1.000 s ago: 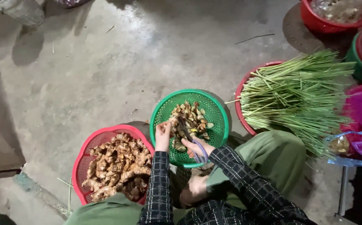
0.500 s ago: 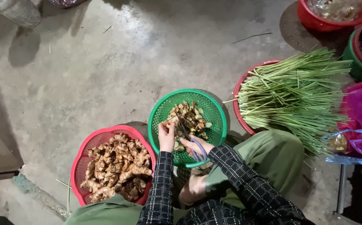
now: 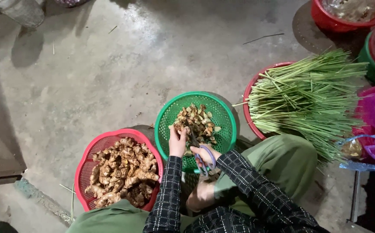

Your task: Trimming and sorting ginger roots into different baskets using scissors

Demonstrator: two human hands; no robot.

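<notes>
Head view: your hands meet over the green basket (image 3: 222, 113), at centre frame.
Left hand (image 3: 178, 142): its grip is closed on a small ginger piece (image 3: 179, 126), pinched at the basket's lower-left rim.
Right hand (image 3: 205, 154): fingers closed through the scissors (image 3: 201, 151) handles.
Scissors axis: blades run up and left from your right hand toward the held piece; tips just beside it.
Ginger piece axis: too small to tell.
Nearer hand: your left, already holding it.

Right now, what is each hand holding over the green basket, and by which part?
The right hand holds purple-handled scissors by the finger loops. The left hand pinches a small brown root piece by its lower end over the round green plastic basket.
</notes>
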